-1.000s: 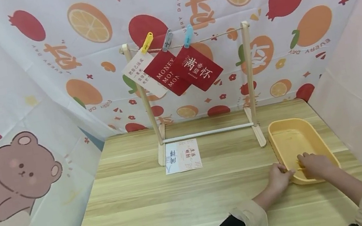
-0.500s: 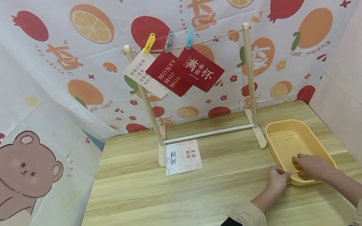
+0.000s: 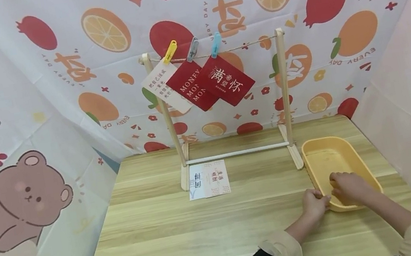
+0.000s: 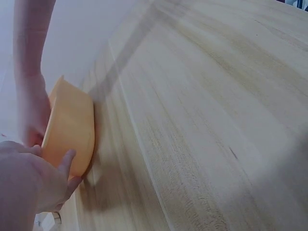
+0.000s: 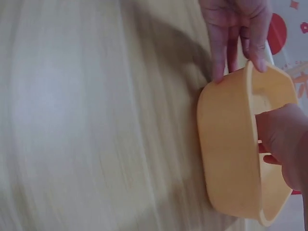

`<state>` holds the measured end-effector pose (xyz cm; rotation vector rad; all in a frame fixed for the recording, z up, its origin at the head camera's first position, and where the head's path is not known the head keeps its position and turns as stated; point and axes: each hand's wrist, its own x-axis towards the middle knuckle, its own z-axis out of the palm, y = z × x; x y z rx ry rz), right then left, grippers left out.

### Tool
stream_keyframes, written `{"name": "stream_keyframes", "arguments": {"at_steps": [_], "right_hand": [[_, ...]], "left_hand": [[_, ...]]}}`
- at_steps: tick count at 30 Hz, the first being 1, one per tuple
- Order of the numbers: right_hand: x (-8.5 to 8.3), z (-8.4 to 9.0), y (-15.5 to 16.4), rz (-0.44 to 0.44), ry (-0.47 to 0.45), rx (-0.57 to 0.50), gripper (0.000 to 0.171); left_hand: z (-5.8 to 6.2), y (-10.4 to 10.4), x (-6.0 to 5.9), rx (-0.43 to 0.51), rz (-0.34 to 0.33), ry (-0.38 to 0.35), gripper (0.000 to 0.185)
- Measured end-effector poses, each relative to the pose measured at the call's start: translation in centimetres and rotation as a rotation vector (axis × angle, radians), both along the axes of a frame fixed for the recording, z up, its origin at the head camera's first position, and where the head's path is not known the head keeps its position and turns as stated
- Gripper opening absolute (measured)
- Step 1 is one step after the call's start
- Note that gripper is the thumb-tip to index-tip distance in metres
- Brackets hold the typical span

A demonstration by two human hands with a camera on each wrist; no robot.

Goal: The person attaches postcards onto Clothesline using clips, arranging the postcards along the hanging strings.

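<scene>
Left hand [image 3: 314, 205] is pinching the tray [image 3: 326, 156]; right hand [image 3: 351, 188] is now curling tighter inside, perhaps gathering something its fingers are hiding.

left hand [image 3: 314, 205]'s pinching, thumb [image 5: 259, 41] opposite fingers [image 5: 218, 50], right hand [image 3: 351, 188] near it, kinda curled, both arms [image 3: 396, 211] reaching forward

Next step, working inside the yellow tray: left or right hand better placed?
Right, I'd say: the right hand is inside the yellow tray, though whether it holds anything is hidden. The left hand grips the tray's near-left rim.
</scene>
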<state>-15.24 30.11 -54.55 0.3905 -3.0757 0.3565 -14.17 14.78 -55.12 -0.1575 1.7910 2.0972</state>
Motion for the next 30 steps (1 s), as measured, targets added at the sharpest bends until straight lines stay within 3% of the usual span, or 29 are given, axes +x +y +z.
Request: {"name": "stream_keyframes", "arguments": {"at_steps": [4,7,11,15,21,30], "right_hand": [[-0.6,0.2,-0.2,-0.119,-0.021,-0.234,0.032],[-0.9,0.4,-0.4,-0.161,-0.070,-0.412,0.034],[-1.1,0.6,-0.7,-0.203,-0.126,-0.539,0.038],[-1.2,0.7,-1.1,-0.255,-0.153,-0.573,0.041],[-1.4,0.8,-1.1,-0.267,-0.153,-0.559,0.041],[-1.0,0.5,-0.6,-0.325,-0.062,-0.491,0.046]], "left_hand": [[-0.1,0.0,0.1,-0.006,0.010,0.011,0.023],[0.0,0.0,0.1,-0.013,0.003,0.017,0.024],[0.2,-0.1,0.2,-0.018,-0.010,0.021,0.024],[0.2,-0.1,0.1,-0.034,-0.022,0.024,0.024],[0.2,-0.1,0.1,-0.033,-0.021,0.026,0.024],[0.2,-0.2,0.0,-0.026,-0.040,-0.001,0.023]]}}
